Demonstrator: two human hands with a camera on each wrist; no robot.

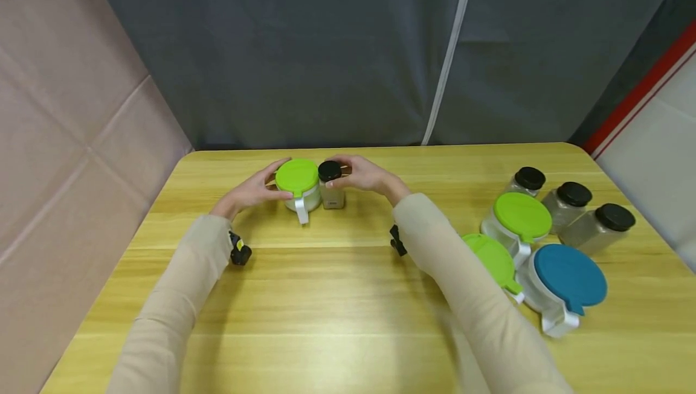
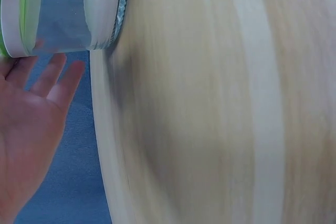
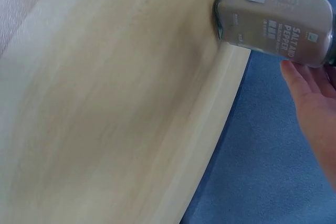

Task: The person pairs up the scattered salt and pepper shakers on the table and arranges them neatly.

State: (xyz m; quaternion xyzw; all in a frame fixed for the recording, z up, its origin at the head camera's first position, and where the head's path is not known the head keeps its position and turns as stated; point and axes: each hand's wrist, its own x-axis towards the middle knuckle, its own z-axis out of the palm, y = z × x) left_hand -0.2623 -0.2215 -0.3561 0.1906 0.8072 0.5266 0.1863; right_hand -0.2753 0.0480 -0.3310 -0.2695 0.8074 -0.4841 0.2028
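Near the far edge of the table, my left hand (image 1: pixel 254 191) holds a seasoning jar with a light-green lid (image 1: pixel 296 176) and a white handle. The thumb lies along its front; the fingers reach behind. In the left wrist view the jar's clear glass side (image 2: pixel 62 17) shows above the fingers. Touching or almost touching that jar on its right is a salt and pepper shaker bottle (image 1: pixel 333 196) with a black cap. My right hand (image 1: pixel 365 175) holds it between thumb and fingers. Its printed label (image 3: pixel 286 30) shows in the right wrist view. Both containers stand upright.
On the right of the wooden table (image 1: pixel 315 297) stand two more green-lidded jars (image 1: pixel 522 216), a blue-lidded jar (image 1: pixel 571 279) and three black-capped bottles (image 1: pixel 614 217). My right sleeve (image 1: pixel 462 279) partly covers the nearer green-lidded one. A dark curtain (image 1: pixel 304 55) hangs behind the table.
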